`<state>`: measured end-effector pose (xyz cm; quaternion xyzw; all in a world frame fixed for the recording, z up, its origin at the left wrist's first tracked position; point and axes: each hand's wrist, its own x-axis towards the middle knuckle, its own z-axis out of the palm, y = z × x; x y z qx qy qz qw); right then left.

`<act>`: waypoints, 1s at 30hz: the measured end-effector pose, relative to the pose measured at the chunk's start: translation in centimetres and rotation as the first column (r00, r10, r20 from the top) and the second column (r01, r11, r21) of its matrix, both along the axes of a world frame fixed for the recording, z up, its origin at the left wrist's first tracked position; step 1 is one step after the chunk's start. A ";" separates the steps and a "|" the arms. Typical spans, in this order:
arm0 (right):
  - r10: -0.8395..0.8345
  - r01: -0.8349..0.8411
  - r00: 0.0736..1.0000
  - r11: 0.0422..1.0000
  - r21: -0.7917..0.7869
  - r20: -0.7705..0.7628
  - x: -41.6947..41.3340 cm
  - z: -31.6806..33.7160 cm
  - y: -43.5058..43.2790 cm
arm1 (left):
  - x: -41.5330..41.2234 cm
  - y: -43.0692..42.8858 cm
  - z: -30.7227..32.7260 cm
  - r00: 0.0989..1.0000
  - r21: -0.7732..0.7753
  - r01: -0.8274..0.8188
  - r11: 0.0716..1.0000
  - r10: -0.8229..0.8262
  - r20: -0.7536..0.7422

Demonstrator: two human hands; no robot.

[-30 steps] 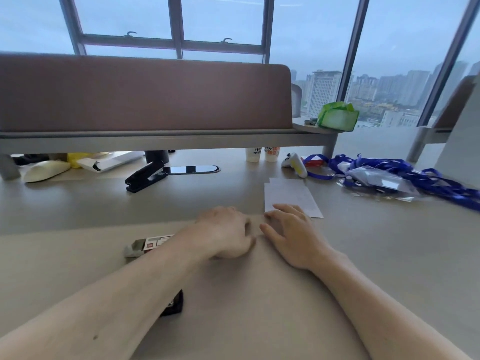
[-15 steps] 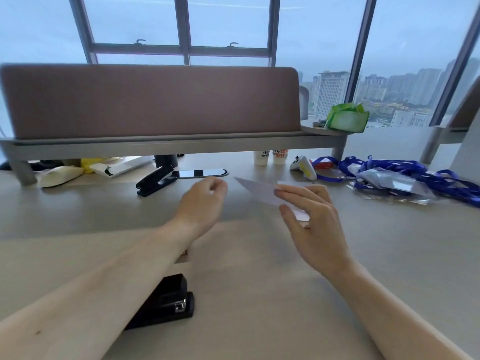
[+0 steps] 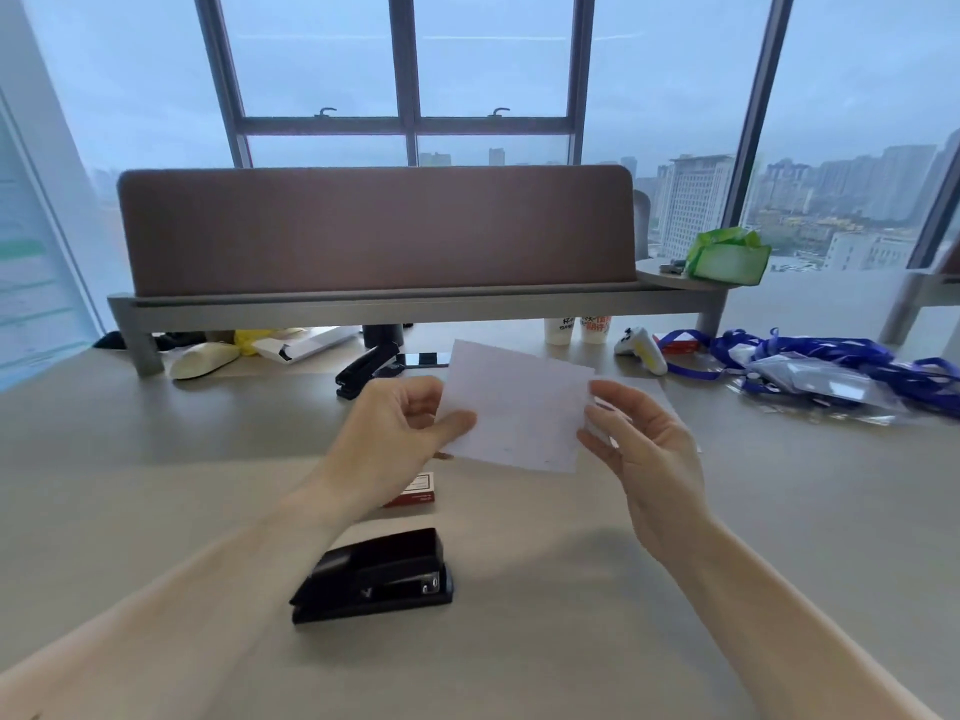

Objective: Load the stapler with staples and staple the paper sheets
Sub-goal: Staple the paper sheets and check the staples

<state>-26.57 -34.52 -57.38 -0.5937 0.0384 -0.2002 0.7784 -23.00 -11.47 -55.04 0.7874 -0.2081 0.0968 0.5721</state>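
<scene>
I hold white paper sheets (image 3: 519, 407) upright above the desk, facing me. My left hand (image 3: 395, 433) pinches their left edge between thumb and fingers. My right hand (image 3: 639, 439) holds the right edge, fingers behind the paper. A black stapler (image 3: 374, 576) lies shut on the desk below my left forearm. A red and white staple box (image 3: 418, 492) sits just beyond it, partly hidden by my left wrist. More white paper (image 3: 660, 394) lies flat on the desk behind my right hand.
A second black stapler (image 3: 363, 368) and a phone (image 3: 423, 359) lie further back under a raised shelf (image 3: 415, 304). Blue lanyards and plastic sleeves (image 3: 831, 371) are heaped at the right. A white game controller (image 3: 641, 348) and two cups (image 3: 576, 330) stand at the back.
Both hands rose from the desk with the paper, which is now upright between them. My view tilted up, so the near stapler shows fully.
</scene>
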 end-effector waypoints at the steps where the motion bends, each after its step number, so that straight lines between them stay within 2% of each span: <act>1: -0.018 0.018 0.999 1.000 -0.015 -0.039 -0.1 -0.1 0.3 | -0.3 0.0 0.1 0.995 -0.004 -0.066 0.998 0.066 0.079; 3: -0.010 0.019 0.990 0.998 0.060 -0.140 -0.5 0.1 1.3 | -1.4 -0.2 0.5 0.912 0.073 -0.214 0.974 0.172 0.373; 5: 0.156 -0.108 0.970 0.965 0.240 -0.188 -1.4 0.7 2.6 | -2.7 -0.6 0.8 0.724 0.188 -0.279 0.942 0.077 0.685; 7: 0.399 -0.324 0.908 0.860 0.395 -0.125 -2.5 1.7 3.7 | -3.8 -0.9 0.7 0.542 0.376 -0.362 0.853 -0.136 0.829; 9: 0.489 -0.417 0.867 0.817 0.399 -0.095 -3.2 2.5 4.5 | -4.3 -0.9 0.2 0.436 0.510 -0.462 0.725 -0.316 0.843; 11: 0.418 -0.370 0.901 0.882 0.291 -0.120 -3.3 2.3 4.9 | -5.0 -0.2 -0.1 0.516 0.599 -0.378 0.706 -0.377 0.769; 13: 0.290 -0.265 0.946 0.950 0.166 -0.145 -3.3 1.7 4.9 | -5.8 0.7 0.0 0.714 0.578 -0.189 0.794 -0.292 0.636; 14: 0.257 -0.240 0.956 0.963 0.122 -0.144 -3.3 1.4 4.8 | -6.3 1.0 0.3 0.808 0.490 -0.136 0.861 -0.190 0.558; 16: 0.235 -0.227 0.963 0.972 0.066 -0.133 -3.6 1.0 4.9 | -6.5 1.3 0.8 0.931 0.244 -0.169 0.955 0.073 0.358; 17: 0.233 -0.229 0.965 0.972 0.043 -0.119 -3.7 0.9 4.9 | -6.2 1.3 1.2 0.970 0.142 -0.193 0.971 0.167 0.176; 19: 0.256 -0.256 0.963 0.967 0.012 -0.081 -4.0 0.9 5.2 | -5.6 1.4 1.3 0.968 -0.003 -0.132 0.991 0.128 -0.216; 20: 0.273 -0.274 0.960 0.962 -0.009 -0.066 -4.1 0.9 5.4 | -5.4 1.5 1.1 0.945 -0.060 -0.084 0.995 0.060 -0.323; 21: 0.279 -0.281 0.959 0.959 -0.037 -0.057 -4.1 0.8 5.6 | -5.5 1.4 1.0 0.932 -0.087 -0.045 0.995 0.010 -0.362; 23: 0.281 -0.284 0.959 0.956 -0.072 -0.046 -4.2 0.6 5.8 | -5.9 1.3 0.7 0.933 -0.085 -0.002 0.996 -0.028 -0.358; 26: 0.235 -0.246 0.968 0.956 -0.161 -0.082 -3.8 -0.1 5.2 | -5.9 1.2 0.3 0.959 -0.117 -0.045 0.992 0.010 -0.284; 28: 0.209 -0.236 0.952 0.967 -0.099 -0.223 -3.1 -0.8 4.5 | -5.6 1.6 -0.2 0.987 -0.047 -0.156 0.987 0.154 -0.046; 30: 0.272 -0.257 0.893 0.962 0.090 -0.359 -2.7 -1.2 3.7 | -5.5 2.2 -0.4 0.954 0.012 -0.200 0.980 0.192 0.232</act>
